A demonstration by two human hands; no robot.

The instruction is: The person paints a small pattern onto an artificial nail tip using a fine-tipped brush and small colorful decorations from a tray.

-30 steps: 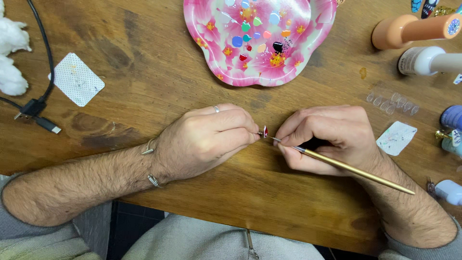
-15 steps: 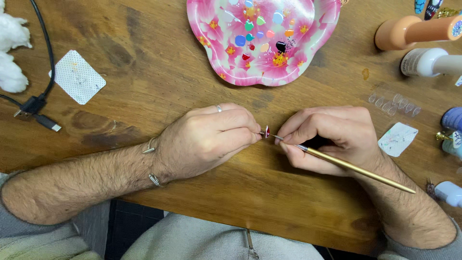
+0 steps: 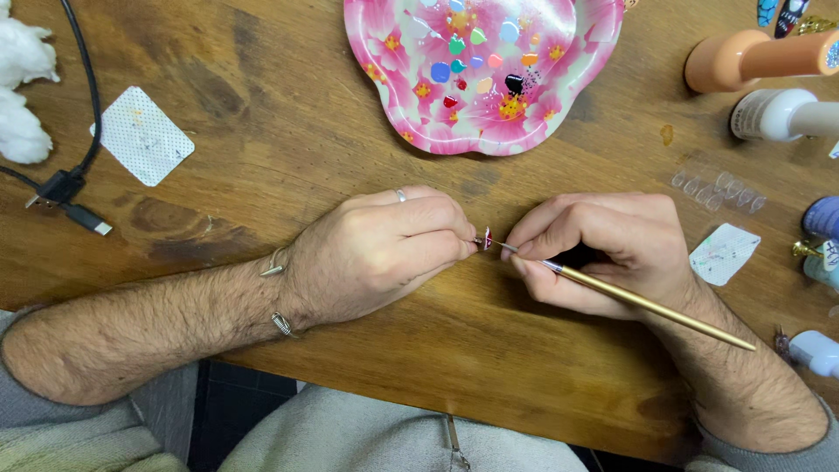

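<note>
A small red false nail sits between the two hands, just above the wooden table near its front edge. The left hand pinches it at the fingertips, seemingly on a thin holder, though the fingers hide how it is fixed. The right hand is closed around a gold-handled fine brush, held like a pen, with the bristle tip touching the nail or lying just beside it.

The nail already shows red colour with a pale patch on it, so I judge the painting to be partly done. How much detail is left is too small to tell from here.

Beyond the hands, a pink flowered plate serves as a palette, dotted with blobs of blue, green, orange, red and black paint. To the right lie a strip of clear nail tips, a small white patterned card, and polish bottles: a peach one and a white one on their sides. To the left are another white card, a black cable with its plug, and white cotton wool at the corner.

Both forearms rest on the table's near edge, which steadies them. There is bare wood between hands and plate, giving the brush open room to reach the paint; the right side is more crowded with bottles.
</note>
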